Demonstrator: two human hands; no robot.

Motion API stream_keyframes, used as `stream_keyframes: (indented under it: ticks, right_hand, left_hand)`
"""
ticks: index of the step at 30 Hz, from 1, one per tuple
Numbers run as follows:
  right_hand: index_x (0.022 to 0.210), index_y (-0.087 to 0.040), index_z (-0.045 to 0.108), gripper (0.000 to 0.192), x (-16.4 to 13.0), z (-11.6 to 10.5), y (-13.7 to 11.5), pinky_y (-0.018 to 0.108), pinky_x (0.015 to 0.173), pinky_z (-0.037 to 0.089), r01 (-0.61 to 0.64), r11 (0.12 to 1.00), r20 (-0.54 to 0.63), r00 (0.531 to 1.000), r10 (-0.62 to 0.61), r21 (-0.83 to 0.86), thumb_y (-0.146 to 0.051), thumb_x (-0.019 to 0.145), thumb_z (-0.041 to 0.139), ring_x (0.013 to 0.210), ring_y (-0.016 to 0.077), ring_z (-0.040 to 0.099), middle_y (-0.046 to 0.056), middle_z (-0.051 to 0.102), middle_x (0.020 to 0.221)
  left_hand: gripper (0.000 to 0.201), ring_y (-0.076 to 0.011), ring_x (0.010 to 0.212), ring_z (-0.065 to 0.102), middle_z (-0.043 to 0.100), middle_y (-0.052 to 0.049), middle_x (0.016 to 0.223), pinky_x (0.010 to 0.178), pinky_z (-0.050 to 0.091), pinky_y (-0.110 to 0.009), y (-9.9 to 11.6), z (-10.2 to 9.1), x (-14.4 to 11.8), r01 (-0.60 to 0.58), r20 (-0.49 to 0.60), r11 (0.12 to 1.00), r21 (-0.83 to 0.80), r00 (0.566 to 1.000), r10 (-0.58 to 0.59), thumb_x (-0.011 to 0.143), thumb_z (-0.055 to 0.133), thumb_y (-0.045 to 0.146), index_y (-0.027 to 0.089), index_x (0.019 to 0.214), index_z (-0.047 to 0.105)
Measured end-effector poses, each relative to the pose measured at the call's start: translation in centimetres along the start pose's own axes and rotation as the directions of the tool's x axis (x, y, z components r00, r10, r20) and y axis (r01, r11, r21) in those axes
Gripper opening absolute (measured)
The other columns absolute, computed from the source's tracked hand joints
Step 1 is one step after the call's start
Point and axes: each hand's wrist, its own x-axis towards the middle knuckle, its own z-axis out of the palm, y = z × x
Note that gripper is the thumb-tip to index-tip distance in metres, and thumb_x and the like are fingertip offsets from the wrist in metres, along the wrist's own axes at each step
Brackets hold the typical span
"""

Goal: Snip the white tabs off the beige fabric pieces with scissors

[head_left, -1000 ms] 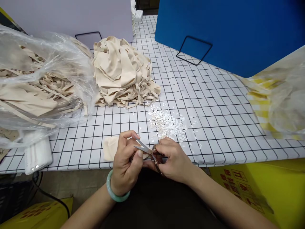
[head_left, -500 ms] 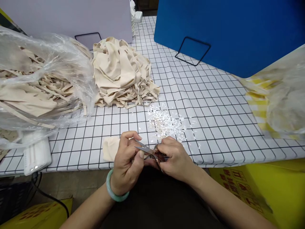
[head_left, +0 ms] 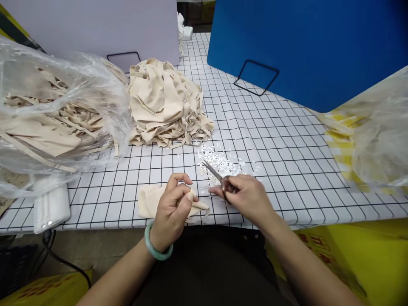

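left hand: low centre, fingers curled, thumb and forefinger pinched together, green bangle on wrist
right hand: just right of left, fingers closed in a grip, knuckles up
forearms: both bare, angled inward

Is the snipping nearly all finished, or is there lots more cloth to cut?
Some looks done: white snippets litter the table beside a loose cloth pile. In hand: the left hand pinches a beige piece, the right hand holds scissors. Probably plenty left: the clear bag looks full.

Fabric pile behind scraps; bag left
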Motion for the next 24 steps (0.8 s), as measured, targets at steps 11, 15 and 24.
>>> stream_keyframes:
  ticks: [11, 15, 24]
  right_hand:
    - [0.078, -0.023, 0.06, 0.049, 0.3, -2.8, -0.1, 0.036, 0.055, 0.046, -0.278, 0.96, 0.163, 0.949, 0.27, 0.028, -0.071, 0.076, 0.066, 0.062, 0.0226, 0.057, 0.006, 0.064, 0.071]
    - [0.104, -0.024, 0.058, 0.046, -1.7, 2.7, -4.8, 0.033, 0.061, 0.049, -0.123, 0.903, 0.296, 0.955, -0.006, 0.413, -0.04, 0.068, 0.082, 0.07, 0.0195, 0.058, 0.005, 0.066, 0.095]
    - [0.086, -0.023, 0.047, 0.018, 3.6, 2.9, -10.8, 0.027, 0.065, 0.048, -0.052, 0.552, 0.149, 0.98, -0.133, 0.832, -0.028, 0.082, 0.065, 0.073, 0.0155, 0.056, -0.001, 0.055, 0.08]
  left_hand:
    - [0.045, -0.0365, 0.128, 0.048, 0.051, -0.018, 0.13, 0.107, 0.042, -0.054, -2.3, -9.6, -2.3, 0.084, -0.131, 0.64, 0.764, 0.991, 0.026, 0.084, 0.07, 0.043, 0.015, 0.115, 0.053]
    - [0.054, -0.0338, 0.115, 0.055, 0.057, -0.014, 0.124, 0.097, 0.048, -0.052, -3.4, -8.4, -4.3, 0.084, 0.049, 0.688, 0.721, 0.984, -0.171, 0.084, 0.067, 0.037, 0.018, 0.131, 0.048]
    - [0.014, -0.0158, 0.076, 0.058, 0.058, -0.003, 0.086, 0.068, 0.051, -0.027, 2.1, -8.6, 0.5, 0.125, -0.036, 0.968, 0.216, 0.992, -0.12, 0.09, 0.049, 0.015, 0.019, 0.085, 0.062]
